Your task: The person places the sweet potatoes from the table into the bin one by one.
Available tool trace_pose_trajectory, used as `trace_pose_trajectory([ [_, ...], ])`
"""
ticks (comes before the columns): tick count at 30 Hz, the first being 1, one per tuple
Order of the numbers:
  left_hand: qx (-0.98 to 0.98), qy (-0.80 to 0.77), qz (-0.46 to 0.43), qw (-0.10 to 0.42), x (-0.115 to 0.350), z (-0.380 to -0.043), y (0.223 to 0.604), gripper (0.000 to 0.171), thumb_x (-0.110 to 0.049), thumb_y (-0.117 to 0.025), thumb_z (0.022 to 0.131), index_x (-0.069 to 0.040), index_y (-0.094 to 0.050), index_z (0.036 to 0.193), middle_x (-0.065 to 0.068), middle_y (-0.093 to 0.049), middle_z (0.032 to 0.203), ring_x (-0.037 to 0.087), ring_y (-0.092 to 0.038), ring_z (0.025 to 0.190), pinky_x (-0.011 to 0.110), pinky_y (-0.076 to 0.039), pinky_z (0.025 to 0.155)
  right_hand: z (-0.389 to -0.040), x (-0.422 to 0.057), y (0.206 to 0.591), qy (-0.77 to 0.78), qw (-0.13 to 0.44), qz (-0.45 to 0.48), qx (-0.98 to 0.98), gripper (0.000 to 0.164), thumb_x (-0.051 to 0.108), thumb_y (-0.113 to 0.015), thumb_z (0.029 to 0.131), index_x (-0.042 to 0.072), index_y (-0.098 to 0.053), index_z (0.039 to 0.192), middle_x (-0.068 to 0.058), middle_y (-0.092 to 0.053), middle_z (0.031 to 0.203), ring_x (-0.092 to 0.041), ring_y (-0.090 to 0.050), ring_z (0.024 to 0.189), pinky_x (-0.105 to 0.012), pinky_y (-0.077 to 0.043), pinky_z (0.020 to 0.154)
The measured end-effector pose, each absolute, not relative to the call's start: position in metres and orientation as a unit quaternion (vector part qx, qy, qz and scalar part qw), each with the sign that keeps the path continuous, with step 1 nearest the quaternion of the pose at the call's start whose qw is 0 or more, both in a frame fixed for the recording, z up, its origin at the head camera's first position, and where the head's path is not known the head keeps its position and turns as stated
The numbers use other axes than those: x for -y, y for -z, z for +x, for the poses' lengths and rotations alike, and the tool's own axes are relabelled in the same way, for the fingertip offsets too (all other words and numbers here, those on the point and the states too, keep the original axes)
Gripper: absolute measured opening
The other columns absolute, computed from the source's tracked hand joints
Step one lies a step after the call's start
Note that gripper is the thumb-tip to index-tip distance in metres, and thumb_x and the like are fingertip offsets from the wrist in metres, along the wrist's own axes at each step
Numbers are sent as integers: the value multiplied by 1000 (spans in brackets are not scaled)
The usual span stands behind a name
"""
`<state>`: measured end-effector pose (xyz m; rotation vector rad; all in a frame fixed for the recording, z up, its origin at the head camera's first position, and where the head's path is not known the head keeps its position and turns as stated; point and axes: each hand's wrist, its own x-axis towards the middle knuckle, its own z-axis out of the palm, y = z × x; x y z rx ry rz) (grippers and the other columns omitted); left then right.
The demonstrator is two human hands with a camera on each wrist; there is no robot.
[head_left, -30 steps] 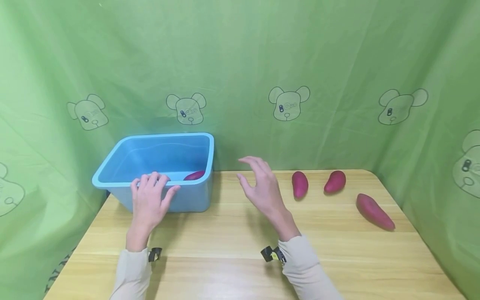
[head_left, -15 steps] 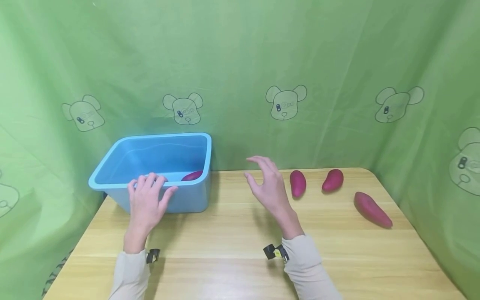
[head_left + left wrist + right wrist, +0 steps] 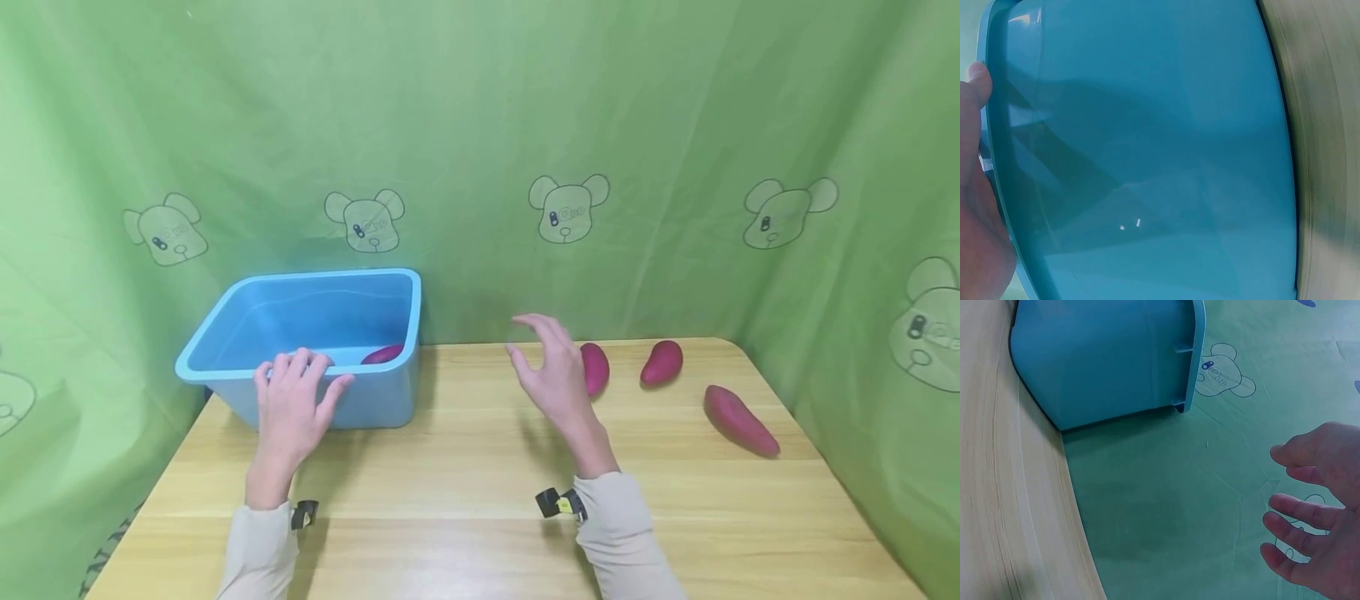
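A blue plastic bin stands at the table's left, with a purple-red sweet potato lying inside at its right. My left hand grips the bin's near rim, fingers curled over the edge and thumb on the outer side; the left wrist view shows the hand at that rim. Over the table my right hand hovers with loosely bent, spread fingers, holding nothing. Partly behind it lies a sweet potato. Farther right are a second sweet potato and a longer one.
The wooden table ends at a green curtain printed with bear heads, which hangs behind and on both sides. Each sleeve carries a small black wrist device; one wrist device is by the right cuff.
My right hand has moved right, away from the bin and toward the nearest sweet potato, now partly covering it. The left hand stays on the rim. The head view has shifted slightly.
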<state>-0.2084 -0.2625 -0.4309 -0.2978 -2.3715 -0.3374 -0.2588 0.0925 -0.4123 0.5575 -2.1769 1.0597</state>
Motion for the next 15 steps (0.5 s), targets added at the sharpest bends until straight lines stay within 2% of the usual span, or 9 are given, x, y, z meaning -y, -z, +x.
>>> trace_pose_trajectory([
  [15, 916, 132, -119, 359, 263, -209, 431, 37, -50, -58, 89, -14, -60, 97, 7, -55, 98, 31, -45, 96, 55, -24, 90, -263, -99, 418, -390, 329, 188, 839, 38, 12, -73, 82, 8, -62, 119, -7, -59, 122, -24, -52, 116, -43, -38, 98],
])
